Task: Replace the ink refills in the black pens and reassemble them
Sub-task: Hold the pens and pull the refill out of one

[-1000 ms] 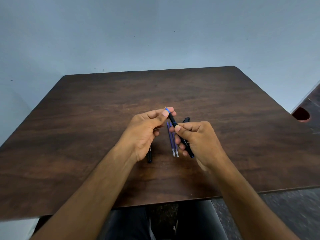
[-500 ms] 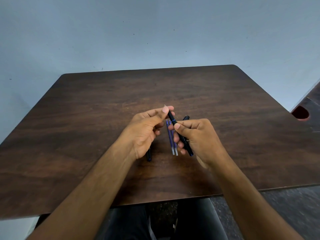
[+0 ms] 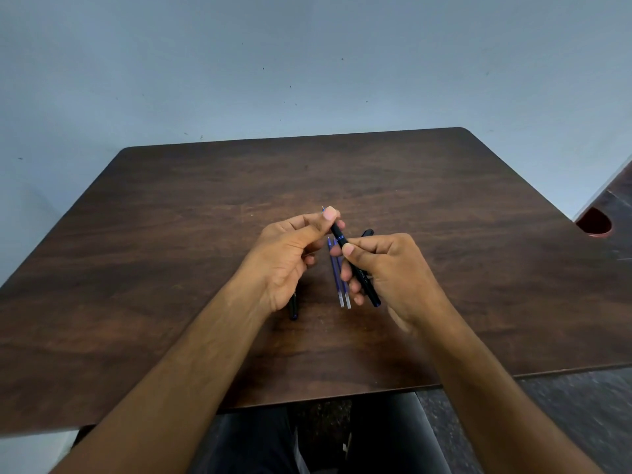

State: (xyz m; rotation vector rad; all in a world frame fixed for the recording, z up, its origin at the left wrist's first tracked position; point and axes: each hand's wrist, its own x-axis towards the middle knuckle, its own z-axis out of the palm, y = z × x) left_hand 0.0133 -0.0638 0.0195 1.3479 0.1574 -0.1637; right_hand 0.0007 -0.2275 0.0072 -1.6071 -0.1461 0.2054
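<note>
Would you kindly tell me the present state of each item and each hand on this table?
Held pen: lifted off the table, gripped at both ends.
Left hand: fingers pinch the pen's tip end.
Right hand: grips the pen's barrel.
Two refills: lying side by side on the table.
Second pen: lying under the left hand, mostly hidden.

Tilted black pen, two blue refills

The left hand has screwed the tip down into the black pen; blue collar gone
</note>
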